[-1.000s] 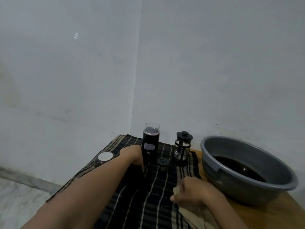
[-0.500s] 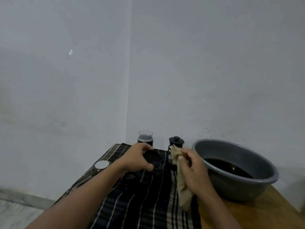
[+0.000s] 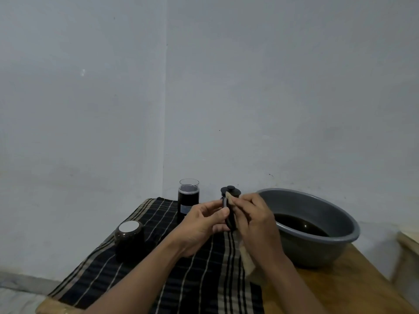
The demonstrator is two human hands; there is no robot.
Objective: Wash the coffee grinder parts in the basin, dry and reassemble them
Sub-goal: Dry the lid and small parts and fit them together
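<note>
Drying a grinder part (image 3: 230, 219) just left of the basin (image 3: 317, 250).
The left hand (image 3: 201, 223) pinches it, seemingly by its rim; the right hand (image 3: 258, 220) grips the cloth (image 3: 248, 261) against it. Wet, it may slip free.

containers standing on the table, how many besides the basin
3: a white-lidded jar at left, a tall black grinder body at the back, and a French press mostly hidden behind the hands. Small parts may be hidden too.

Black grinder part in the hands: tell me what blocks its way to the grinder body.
Nothing visible does. The left hand holds the black part while the right hand holds a beige rag against it; the grinder body stands just left, behind them.
</note>
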